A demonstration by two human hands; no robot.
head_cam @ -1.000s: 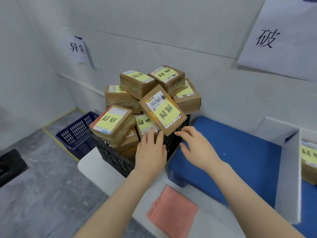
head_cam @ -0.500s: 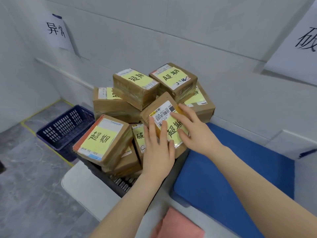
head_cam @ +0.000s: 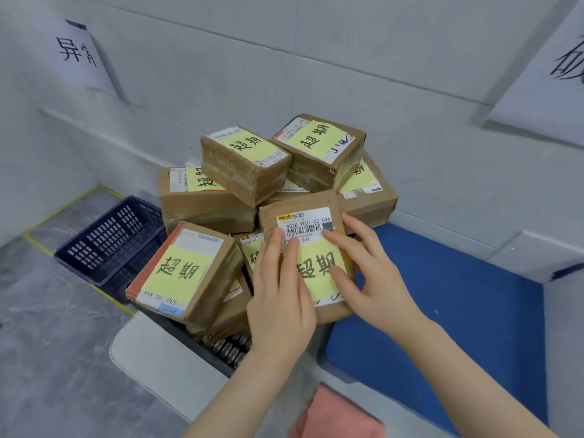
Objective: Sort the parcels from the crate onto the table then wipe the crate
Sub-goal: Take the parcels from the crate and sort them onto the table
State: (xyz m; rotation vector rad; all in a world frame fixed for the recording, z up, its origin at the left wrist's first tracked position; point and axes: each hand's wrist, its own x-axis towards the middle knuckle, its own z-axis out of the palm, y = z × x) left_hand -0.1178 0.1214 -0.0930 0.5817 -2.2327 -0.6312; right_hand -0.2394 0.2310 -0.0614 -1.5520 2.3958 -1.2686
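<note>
Parcels (head_cam: 246, 165), at least seven, heap one crate (head_cam: 221, 346); left hand (head_cam: 280, 298) and right hand (head_cam: 376, 279) press one, fingers straight.

Left of the tabletop (head_cam: 151, 352) a navy basket (head_cam: 110, 245) sits on grey floor (head_cam: 47, 358); behind, a pale wall (head_cam: 221, 74) bears a paper sign (head_cam: 82, 55).

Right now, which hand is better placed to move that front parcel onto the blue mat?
Probably the right hand: it rests on the parcel on the side beside the blue mat; the left hand lies flat on its far side.
</note>
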